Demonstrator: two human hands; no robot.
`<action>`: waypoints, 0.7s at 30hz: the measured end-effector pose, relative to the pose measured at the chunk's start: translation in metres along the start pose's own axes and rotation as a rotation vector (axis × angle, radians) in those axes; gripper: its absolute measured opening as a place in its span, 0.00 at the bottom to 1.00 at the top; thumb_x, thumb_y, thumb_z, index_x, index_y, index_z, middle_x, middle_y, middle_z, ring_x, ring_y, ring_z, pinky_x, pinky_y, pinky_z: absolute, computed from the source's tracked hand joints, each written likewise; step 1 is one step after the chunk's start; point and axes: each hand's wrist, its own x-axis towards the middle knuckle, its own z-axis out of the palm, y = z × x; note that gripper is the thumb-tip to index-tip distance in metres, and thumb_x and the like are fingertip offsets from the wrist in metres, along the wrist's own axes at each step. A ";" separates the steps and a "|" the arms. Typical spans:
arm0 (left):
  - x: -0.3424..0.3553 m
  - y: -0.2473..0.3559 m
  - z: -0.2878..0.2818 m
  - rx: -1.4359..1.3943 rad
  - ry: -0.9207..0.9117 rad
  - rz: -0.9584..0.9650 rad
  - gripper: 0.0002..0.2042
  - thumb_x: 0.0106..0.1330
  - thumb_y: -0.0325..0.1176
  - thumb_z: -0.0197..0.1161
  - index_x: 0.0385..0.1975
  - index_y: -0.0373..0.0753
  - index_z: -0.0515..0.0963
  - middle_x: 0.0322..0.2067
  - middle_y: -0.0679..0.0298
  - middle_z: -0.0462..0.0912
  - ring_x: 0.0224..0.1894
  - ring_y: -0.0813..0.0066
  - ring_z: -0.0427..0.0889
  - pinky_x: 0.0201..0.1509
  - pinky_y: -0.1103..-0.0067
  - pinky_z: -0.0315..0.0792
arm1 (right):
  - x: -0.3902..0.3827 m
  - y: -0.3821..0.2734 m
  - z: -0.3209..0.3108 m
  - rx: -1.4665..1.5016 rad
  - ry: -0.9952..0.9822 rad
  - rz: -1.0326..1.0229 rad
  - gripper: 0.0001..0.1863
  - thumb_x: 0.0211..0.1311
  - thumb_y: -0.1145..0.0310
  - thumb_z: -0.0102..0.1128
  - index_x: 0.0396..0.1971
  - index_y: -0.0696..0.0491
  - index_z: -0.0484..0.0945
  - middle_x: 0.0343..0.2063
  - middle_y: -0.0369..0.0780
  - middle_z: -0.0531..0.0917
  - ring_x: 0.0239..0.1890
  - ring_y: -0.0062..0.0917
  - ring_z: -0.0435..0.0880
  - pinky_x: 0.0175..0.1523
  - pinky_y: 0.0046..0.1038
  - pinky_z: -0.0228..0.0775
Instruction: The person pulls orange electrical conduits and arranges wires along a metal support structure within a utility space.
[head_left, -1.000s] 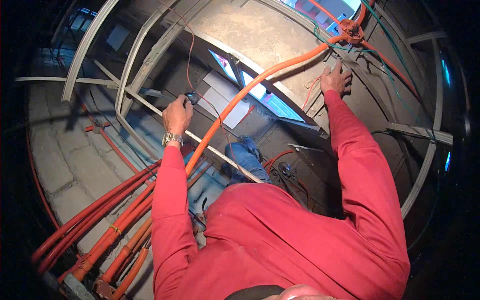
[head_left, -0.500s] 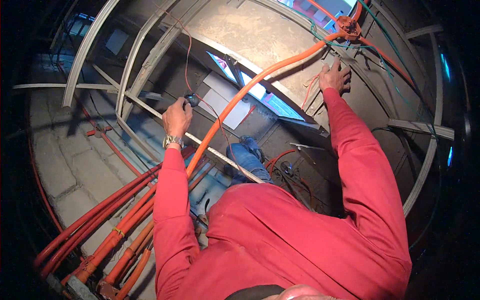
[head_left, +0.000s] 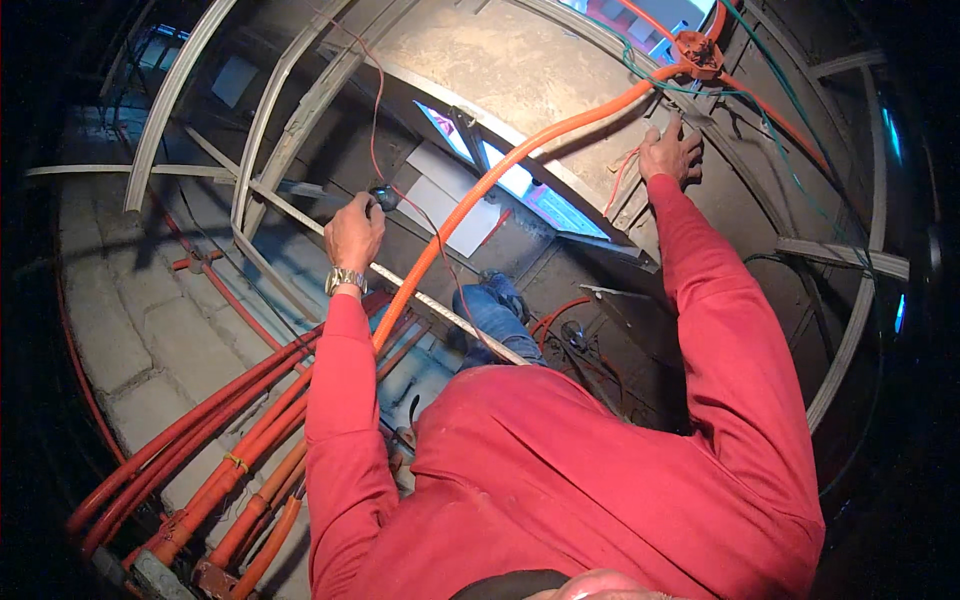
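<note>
My left hand [head_left: 354, 234], with a metal watch at its wrist, has its fingers closed round a small dark rounded object [head_left: 384, 198]; its exact kind is not plain. A thin red wire [head_left: 374, 140] hangs close by that object. Farther to the right, my right hand [head_left: 671, 153] is raised against a metal ceiling channel [head_left: 712, 133], its bent fingers apart and nothing visible in them. Just left of it a short red wire [head_left: 621, 178] lies by the edge of a pale dusty board [head_left: 470, 50]. Above the right hand sits an orange junction box [head_left: 698, 55].
An orange corrugated conduit [head_left: 478, 192] arcs between my arms from the junction box. Several red and orange pipes [head_left: 215, 405] run along the block wall [head_left: 175, 335] at left. A pale metal bar [head_left: 440, 310] crosses before me. Green wires [head_left: 785, 85] hang at upper right.
Both hands stay almost where they were. My right hand's fingers have shifted slightly against the channel.
</note>
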 end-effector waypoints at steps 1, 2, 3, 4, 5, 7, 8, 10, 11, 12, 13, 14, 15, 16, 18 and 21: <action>0.000 0.000 0.000 -0.002 0.002 0.004 0.12 0.68 0.43 0.58 0.39 0.43 0.83 0.34 0.47 0.88 0.40 0.42 0.86 0.47 0.55 0.77 | 0.001 0.002 0.003 -0.001 0.009 -0.002 0.34 0.71 0.48 0.49 0.76 0.34 0.59 0.74 0.59 0.54 0.73 0.59 0.59 0.69 0.69 0.45; 0.000 0.000 0.000 -0.003 0.005 0.006 0.12 0.68 0.43 0.58 0.39 0.43 0.83 0.34 0.47 0.88 0.40 0.42 0.86 0.47 0.55 0.77 | 0.001 0.002 0.003 -0.002 0.018 -0.006 0.34 0.71 0.48 0.50 0.76 0.34 0.59 0.74 0.59 0.55 0.73 0.59 0.59 0.69 0.69 0.45; 0.000 0.000 0.000 -0.003 0.005 0.004 0.12 0.68 0.43 0.58 0.39 0.43 0.83 0.34 0.47 0.88 0.40 0.42 0.86 0.47 0.55 0.77 | 0.002 0.002 0.004 -0.002 0.017 -0.007 0.34 0.71 0.48 0.50 0.76 0.34 0.59 0.74 0.59 0.55 0.73 0.59 0.59 0.69 0.69 0.45; 0.001 0.000 0.000 -0.005 0.003 0.002 0.12 0.68 0.43 0.58 0.39 0.43 0.83 0.34 0.47 0.88 0.40 0.42 0.86 0.46 0.55 0.77 | 0.002 0.003 0.004 -0.003 0.021 -0.008 0.34 0.71 0.48 0.50 0.76 0.34 0.59 0.74 0.59 0.54 0.73 0.59 0.59 0.69 0.69 0.46; 0.001 0.000 0.000 -0.006 0.001 0.000 0.12 0.68 0.43 0.58 0.39 0.43 0.83 0.34 0.47 0.88 0.40 0.42 0.86 0.46 0.55 0.77 | 0.001 0.002 0.004 -0.004 0.024 -0.009 0.34 0.71 0.48 0.50 0.76 0.35 0.59 0.74 0.59 0.54 0.73 0.59 0.59 0.69 0.70 0.46; 0.000 0.000 -0.001 0.000 -0.004 -0.005 0.12 0.68 0.43 0.58 0.39 0.43 0.83 0.34 0.47 0.88 0.40 0.42 0.86 0.46 0.55 0.77 | 0.001 0.001 0.002 -0.006 0.012 -0.007 0.34 0.71 0.48 0.50 0.76 0.34 0.59 0.74 0.59 0.54 0.74 0.60 0.59 0.69 0.70 0.46; 0.000 0.001 -0.001 0.008 -0.009 -0.009 0.12 0.68 0.43 0.59 0.39 0.43 0.83 0.34 0.47 0.88 0.40 0.42 0.86 0.46 0.55 0.77 | 0.000 0.000 0.000 -0.008 0.001 -0.004 0.35 0.70 0.48 0.50 0.76 0.34 0.59 0.74 0.59 0.54 0.74 0.60 0.58 0.69 0.70 0.46; 0.000 0.001 -0.002 0.003 -0.011 -0.009 0.12 0.68 0.43 0.59 0.39 0.43 0.83 0.34 0.47 0.88 0.40 0.42 0.86 0.46 0.55 0.77 | 0.001 -0.001 0.000 -0.003 -0.002 -0.003 0.34 0.70 0.48 0.51 0.76 0.35 0.59 0.75 0.59 0.54 0.74 0.60 0.58 0.70 0.69 0.46; 0.000 0.002 -0.002 -0.002 -0.014 -0.007 0.12 0.68 0.43 0.59 0.39 0.43 0.83 0.34 0.47 0.88 0.40 0.42 0.86 0.46 0.55 0.77 | 0.001 0.000 -0.001 0.001 -0.003 -0.001 0.34 0.70 0.48 0.51 0.76 0.35 0.59 0.75 0.59 0.53 0.74 0.59 0.59 0.70 0.69 0.46; 0.000 0.002 -0.002 -0.001 -0.015 -0.006 0.12 0.68 0.43 0.59 0.39 0.43 0.83 0.34 0.47 0.88 0.40 0.42 0.86 0.46 0.55 0.77 | 0.001 0.001 0.000 0.000 -0.003 0.000 0.34 0.70 0.48 0.51 0.76 0.35 0.59 0.75 0.59 0.53 0.74 0.59 0.59 0.70 0.69 0.46; 0.000 0.002 -0.002 0.001 -0.017 -0.008 0.12 0.68 0.43 0.59 0.39 0.43 0.83 0.34 0.47 0.87 0.40 0.42 0.86 0.46 0.55 0.77 | 0.001 0.001 0.001 -0.002 0.004 -0.001 0.34 0.70 0.48 0.51 0.76 0.35 0.60 0.75 0.59 0.53 0.74 0.59 0.59 0.70 0.70 0.46; 0.001 0.002 -0.002 0.004 -0.019 -0.011 0.12 0.68 0.43 0.59 0.39 0.43 0.82 0.34 0.47 0.87 0.40 0.42 0.86 0.46 0.54 0.77 | 0.001 0.001 0.002 -0.003 0.010 -0.004 0.34 0.70 0.48 0.51 0.76 0.35 0.60 0.75 0.58 0.53 0.74 0.60 0.59 0.70 0.70 0.46; 0.001 0.001 -0.002 0.005 -0.019 -0.011 0.12 0.68 0.43 0.59 0.39 0.43 0.82 0.34 0.47 0.87 0.40 0.42 0.86 0.46 0.54 0.77 | 0.001 0.001 0.002 -0.003 0.010 -0.003 0.34 0.70 0.48 0.51 0.76 0.35 0.60 0.75 0.58 0.53 0.74 0.60 0.59 0.70 0.70 0.46; 0.000 0.001 -0.002 0.001 -0.019 -0.007 0.12 0.68 0.43 0.58 0.39 0.43 0.82 0.34 0.46 0.87 0.41 0.42 0.86 0.46 0.54 0.77 | 0.000 0.001 0.002 0.003 0.008 -0.002 0.34 0.71 0.48 0.51 0.76 0.35 0.60 0.75 0.58 0.53 0.74 0.60 0.59 0.70 0.70 0.46; 0.000 0.001 -0.002 -0.004 -0.019 -0.003 0.12 0.68 0.43 0.58 0.39 0.43 0.82 0.34 0.46 0.87 0.41 0.41 0.86 0.46 0.54 0.77 | 0.000 0.000 0.002 0.008 0.008 0.000 0.34 0.71 0.48 0.50 0.76 0.35 0.59 0.75 0.58 0.53 0.74 0.60 0.58 0.70 0.70 0.46; 0.001 0.004 -0.004 -0.006 -0.024 -0.003 0.12 0.68 0.43 0.58 0.39 0.42 0.82 0.35 0.45 0.87 0.41 0.41 0.86 0.46 0.54 0.77 | 0.002 0.005 0.006 0.000 0.017 -0.006 0.34 0.72 0.48 0.49 0.76 0.35 0.59 0.75 0.58 0.53 0.74 0.59 0.58 0.70 0.69 0.46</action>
